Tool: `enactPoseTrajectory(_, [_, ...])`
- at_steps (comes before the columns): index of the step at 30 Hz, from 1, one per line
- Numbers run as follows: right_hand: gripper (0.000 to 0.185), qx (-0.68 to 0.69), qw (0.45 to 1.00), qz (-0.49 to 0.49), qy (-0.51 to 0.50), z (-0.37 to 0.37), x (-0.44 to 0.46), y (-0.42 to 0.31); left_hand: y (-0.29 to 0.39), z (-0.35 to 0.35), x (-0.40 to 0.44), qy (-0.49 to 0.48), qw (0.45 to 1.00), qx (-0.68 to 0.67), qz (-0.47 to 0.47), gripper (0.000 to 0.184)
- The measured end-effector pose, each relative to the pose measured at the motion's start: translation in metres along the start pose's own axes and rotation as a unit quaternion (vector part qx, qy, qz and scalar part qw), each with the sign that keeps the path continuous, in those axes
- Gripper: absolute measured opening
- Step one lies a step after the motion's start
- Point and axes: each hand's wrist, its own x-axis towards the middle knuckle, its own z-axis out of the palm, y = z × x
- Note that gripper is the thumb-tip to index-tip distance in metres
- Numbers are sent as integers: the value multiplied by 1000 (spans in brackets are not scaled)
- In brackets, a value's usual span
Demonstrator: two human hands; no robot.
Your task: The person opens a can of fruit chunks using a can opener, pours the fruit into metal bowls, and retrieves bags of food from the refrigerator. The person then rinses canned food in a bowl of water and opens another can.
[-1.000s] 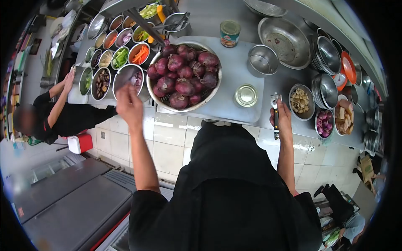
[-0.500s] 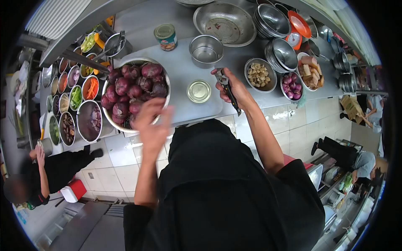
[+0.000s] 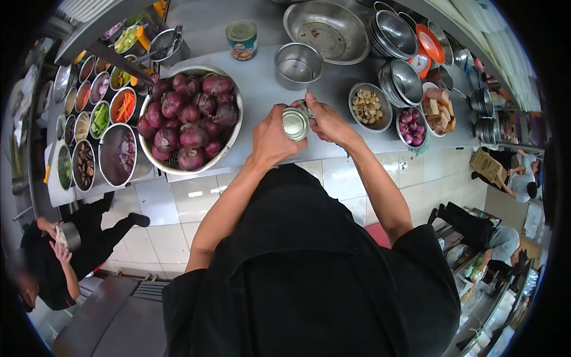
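Observation:
A tin can [image 3: 295,124] with a silver lid is wrapped by the fingers of my left hand [image 3: 273,137], close to the counter's front edge. My right hand [image 3: 329,122] grips a can opener [image 3: 305,109], its metal head against the right side of the can's rim. The opener's black handle is mostly hidden by my fingers. Behind the can stands a steel pot [image 3: 298,66]. A labelled can [image 3: 242,41] rests farther back to the left. The large bowl of red onions [image 3: 189,113] is left of my left hand.
A wide steel basin [image 3: 327,33] lies at the back. To the right are bowls of mushrooms [image 3: 367,106], shallots [image 3: 411,127] and stacked bowls [image 3: 401,80]. Containers of cut vegetables [image 3: 122,105] stand left. Other people [image 3: 56,256] are at both sides.
My left hand has moved right from beside the onions and taken hold of the can. My right hand has brought the can opener to the can's rim.

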Motion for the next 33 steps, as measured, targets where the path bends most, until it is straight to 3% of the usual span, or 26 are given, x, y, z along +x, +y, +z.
enactPoseTrajectory(8, [79, -105, 993, 35, 43, 3, 0, -2, 3, -5, -1, -29, 999, -6, -38, 63])
enactPoseTrajectory(11, [79, -124, 987, -13, 98, 10, -2, -7, 3, -8, 0, -39, 998, -7, -48, 66])
enactPoseTrajectory(13, [78, -125, 987, -37, 98, 10, -2, -9, 2, -7, -1, -39, 998, -8, -45, 66])
enactPoseTrajectory(18, [78, -167, 983, 23, 74, 4, -10, -27, -2, -7, -2, -27, 999, -15, -27, 64])
enactPoseTrajectory(21, [77, -236, 967, -36, 83, 8, -2, -10, 2, -9, -1, -48, 998, -17, -44, 64])
enactPoseTrajectory(33, [69, -254, 963, -66, 66, 6, 2, 1, -6, -6, -1, -72, 997, -22, 1, 57])
